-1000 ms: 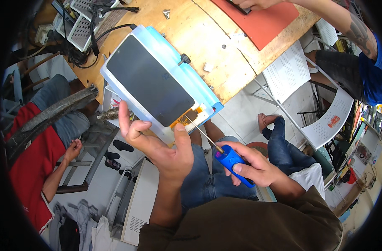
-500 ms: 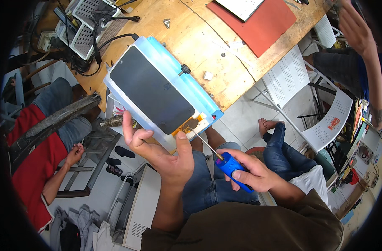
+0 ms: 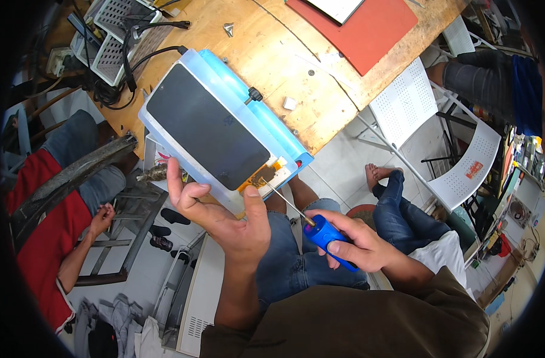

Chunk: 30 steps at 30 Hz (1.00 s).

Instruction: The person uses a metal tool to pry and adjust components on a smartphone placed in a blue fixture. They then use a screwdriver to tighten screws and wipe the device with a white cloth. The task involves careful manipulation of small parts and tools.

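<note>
A dark phone screen panel [image 3: 210, 122] lies face up on a light-blue machine with a flat top [image 3: 281, 143]. An orange flex strip with a brown smeared patch [image 3: 260, 178] runs along the panel's near end. My left hand [image 3: 236, 221] is open at that end, its thumb tip at the orange strip and its other fingers apart. My right hand [image 3: 368, 241] is closed around a blue handheld tool [image 3: 329, 235]. The tool's thin metal rod [image 3: 287, 200] slants up to the left, with its tip on the brown patch.
On the wooden table [image 3: 254, 48] are a red mat [image 3: 368, 30], a small white cube [image 3: 289, 103] and a black cable [image 3: 159, 52]. White perforated baskets [image 3: 111, 53] stand far left. A person in red [image 3: 39, 244] sits left; white chairs [image 3: 403, 98] stand right.
The whole view has shifted slightly, so the table and machine appear a little farther left. The other person's raised hand at upper right has left the view. My hands keep nearly the same pose.
</note>
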Available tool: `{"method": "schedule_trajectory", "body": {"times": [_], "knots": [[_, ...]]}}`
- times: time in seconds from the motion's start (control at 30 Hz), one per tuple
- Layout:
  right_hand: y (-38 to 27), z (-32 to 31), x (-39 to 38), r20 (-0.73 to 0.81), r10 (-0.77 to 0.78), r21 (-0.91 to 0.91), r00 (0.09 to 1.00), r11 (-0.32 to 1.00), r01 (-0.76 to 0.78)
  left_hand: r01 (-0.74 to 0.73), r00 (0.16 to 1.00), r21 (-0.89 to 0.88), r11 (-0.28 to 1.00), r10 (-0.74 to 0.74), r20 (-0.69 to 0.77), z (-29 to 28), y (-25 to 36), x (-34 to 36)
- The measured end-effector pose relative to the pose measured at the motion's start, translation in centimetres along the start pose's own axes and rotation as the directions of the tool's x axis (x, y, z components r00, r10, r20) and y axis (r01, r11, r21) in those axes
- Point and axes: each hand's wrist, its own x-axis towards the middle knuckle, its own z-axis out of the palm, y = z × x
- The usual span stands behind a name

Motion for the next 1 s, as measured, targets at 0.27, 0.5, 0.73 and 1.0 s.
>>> {"method": "schedule_trajectory", "body": {"times": [0.27,0.5,0.73,1.0], "knots": [[0.11,0.46,0.13,-0.037,-0.06,-0.013,0.997,0.998,0.06,0.022,1.0,-0.02,1.0,-0.022,0.002,-0.03,-0.03,0.0],[0.01,0.47,0.01,-0.034,-0.041,-0.041,0.999,0.998,0.039,0.016,1.0,0.007,1.0,-0.016,0.003,-0.04,0.06,0.16],[-0.08,0.46,-0.17,-0.036,-0.048,-0.058,0.998,0.997,0.045,0.01,1.0,-0.004,1.0,-0.01,0.005,-0.14,-0.03,0.27],[-0.11,0.33,-0.37,-0.023,-0.038,-0.05,0.999,0.998,0.037,0.009,1.0,0.02,1.0,-0.009,-0.001,-0.12,-0.08,0.21]]}}
